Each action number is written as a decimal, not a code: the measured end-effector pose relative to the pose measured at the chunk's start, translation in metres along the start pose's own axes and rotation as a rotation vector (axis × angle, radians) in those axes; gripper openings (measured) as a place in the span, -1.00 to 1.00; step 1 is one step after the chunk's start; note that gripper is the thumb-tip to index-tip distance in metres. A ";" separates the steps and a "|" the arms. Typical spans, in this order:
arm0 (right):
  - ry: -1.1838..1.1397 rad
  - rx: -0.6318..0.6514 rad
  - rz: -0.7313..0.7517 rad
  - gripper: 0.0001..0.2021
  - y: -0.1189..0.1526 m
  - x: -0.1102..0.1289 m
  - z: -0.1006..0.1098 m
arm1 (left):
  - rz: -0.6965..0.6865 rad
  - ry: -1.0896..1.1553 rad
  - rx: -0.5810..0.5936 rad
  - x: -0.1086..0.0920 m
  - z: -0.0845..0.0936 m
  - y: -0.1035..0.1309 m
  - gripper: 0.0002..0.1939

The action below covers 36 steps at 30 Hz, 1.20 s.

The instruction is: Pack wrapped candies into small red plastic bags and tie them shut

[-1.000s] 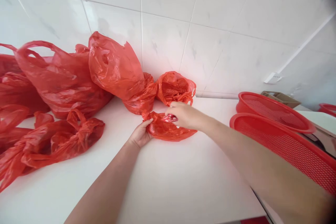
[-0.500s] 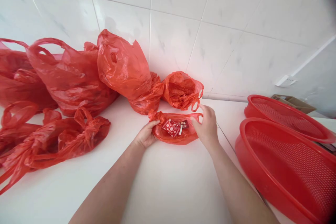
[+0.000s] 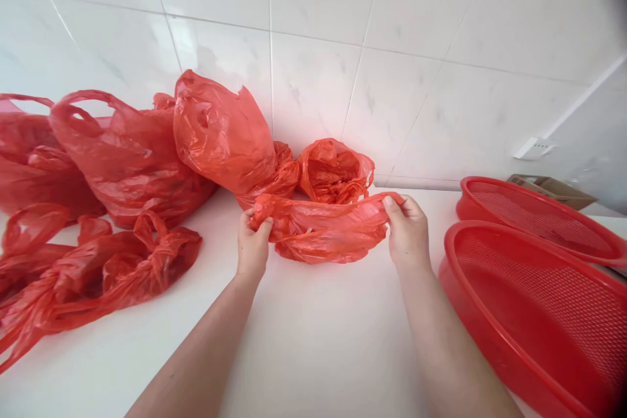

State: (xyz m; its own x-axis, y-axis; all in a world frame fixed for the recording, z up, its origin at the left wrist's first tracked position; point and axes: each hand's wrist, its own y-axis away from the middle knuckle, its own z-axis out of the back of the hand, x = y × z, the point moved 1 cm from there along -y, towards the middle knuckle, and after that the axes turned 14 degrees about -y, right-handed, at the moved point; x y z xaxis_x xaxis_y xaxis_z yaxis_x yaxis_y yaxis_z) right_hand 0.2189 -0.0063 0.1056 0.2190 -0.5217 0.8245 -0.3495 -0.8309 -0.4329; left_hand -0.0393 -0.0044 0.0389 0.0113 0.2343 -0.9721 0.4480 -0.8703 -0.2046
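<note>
A thin red plastic bag (image 3: 328,235) is stretched sideways between my two hands, low over the white table (image 3: 313,333). My left hand (image 3: 253,245) pinches its left end. The right end is gripped between the thumb and fingers of my right hand (image 3: 409,228). The bag's mouth is pulled nearly flat, and its contents are hidden behind the film. Just behind it sits another red plastic bag (image 3: 336,170), its mouth open and crumpled film inside.
Full red bags (image 3: 132,157) line the white tiled wall on the left, with knotted red bags (image 3: 98,268) in front. Two red mesh baskets (image 3: 514,313) stand on the right. Behind them are a cardboard box (image 3: 553,189) and a wall socket (image 3: 533,147).
Both hands have moved apart and lifted the bag's rim, drawing it taut. The small red packets seen inside it before are now covered. The view has shifted slightly.
</note>
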 end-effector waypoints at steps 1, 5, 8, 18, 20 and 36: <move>-0.075 0.009 -0.002 -0.77 -0.002 0.003 -0.003 | -0.055 -0.042 -0.019 -0.005 0.002 0.001 -0.81; -0.307 0.036 -0.097 -0.77 -0.008 -0.003 -0.010 | -0.170 -0.244 -0.060 -0.022 0.004 0.005 -0.88; -0.468 0.049 -0.193 -0.77 -0.011 -0.016 -0.015 | -0.134 -0.252 -0.045 -0.035 0.001 0.008 -0.88; -0.565 -0.049 -0.253 -0.61 -0.028 -0.003 -0.012 | -0.121 0.205 0.103 -0.116 -0.016 -0.009 -0.91; -0.567 0.042 -0.267 -0.59 -0.024 0.001 -0.016 | -0.058 0.227 0.191 -0.124 -0.022 -0.007 -0.90; -0.127 0.445 -0.566 -0.70 0.012 -0.017 -0.055 | -0.328 -0.166 0.420 -0.078 -0.054 0.024 -0.77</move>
State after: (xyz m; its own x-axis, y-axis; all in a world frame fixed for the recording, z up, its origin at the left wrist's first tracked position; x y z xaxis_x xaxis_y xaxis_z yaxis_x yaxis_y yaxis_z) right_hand 0.1608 0.0031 0.1065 0.3696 0.0154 0.9291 0.2457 -0.9659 -0.0818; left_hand 0.0187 -0.0205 0.1161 -0.2252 0.4801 -0.8478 0.0095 -0.8691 -0.4946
